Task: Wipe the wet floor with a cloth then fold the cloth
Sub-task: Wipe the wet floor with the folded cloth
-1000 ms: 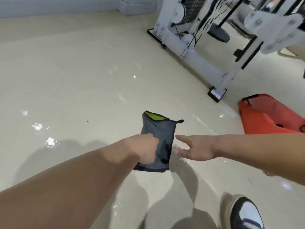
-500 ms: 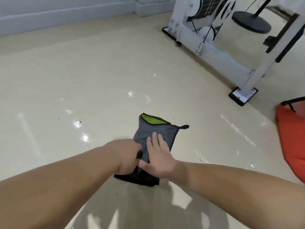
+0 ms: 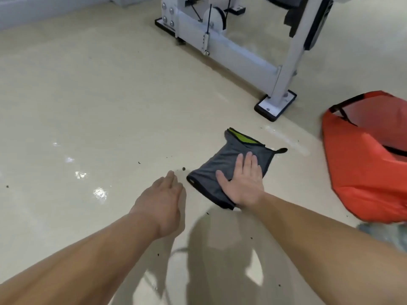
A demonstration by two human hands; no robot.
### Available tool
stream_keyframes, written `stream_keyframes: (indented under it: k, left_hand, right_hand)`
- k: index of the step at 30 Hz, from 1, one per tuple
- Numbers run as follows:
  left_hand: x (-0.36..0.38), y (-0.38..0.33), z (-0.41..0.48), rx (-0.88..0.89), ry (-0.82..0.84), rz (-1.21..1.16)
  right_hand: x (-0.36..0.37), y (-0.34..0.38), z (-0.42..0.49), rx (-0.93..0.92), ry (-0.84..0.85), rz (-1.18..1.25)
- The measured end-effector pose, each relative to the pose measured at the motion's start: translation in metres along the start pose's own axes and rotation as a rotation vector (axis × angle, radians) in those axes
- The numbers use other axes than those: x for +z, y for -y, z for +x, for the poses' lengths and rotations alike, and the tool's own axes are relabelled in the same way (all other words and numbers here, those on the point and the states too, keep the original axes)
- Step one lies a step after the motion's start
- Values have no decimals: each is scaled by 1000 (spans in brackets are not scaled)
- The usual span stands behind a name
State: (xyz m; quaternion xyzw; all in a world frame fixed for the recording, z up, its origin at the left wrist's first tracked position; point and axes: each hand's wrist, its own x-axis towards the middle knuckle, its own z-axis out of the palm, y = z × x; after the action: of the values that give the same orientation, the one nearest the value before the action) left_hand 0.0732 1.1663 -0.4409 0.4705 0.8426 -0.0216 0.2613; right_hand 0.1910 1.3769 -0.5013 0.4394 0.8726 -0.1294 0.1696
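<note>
Both bare forearms reach forward from the lower corners of the view and draw toward each other near the middle. The right hand [image 3: 242,182] lies palm down, fingers straight and close together, thumb spread out to the left, flat on a folded grey cloth with black edging [image 3: 220,160]. The left hand [image 3: 163,201] holds nothing. Its fingers are extended, loosely together and pointing forward, with the back of the hand turned up.

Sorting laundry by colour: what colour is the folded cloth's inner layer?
Lime green inner layer, head view.

Gym, white cable machine [image 3: 231,38] (pulleys), glossy floor [image 3: 99,106]
</note>
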Motion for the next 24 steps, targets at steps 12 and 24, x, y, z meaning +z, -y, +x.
stream_keyframes:
  k: [12, 24]
  left_hand:
    - [8, -8, 22, 127, 34, 59]
    - [-12, 7, 24, 0, -94, -108]
  right_hand:
    - [78, -15, -131, 129, -152, -18]
    - [11, 6, -23, 34, 59, -37]
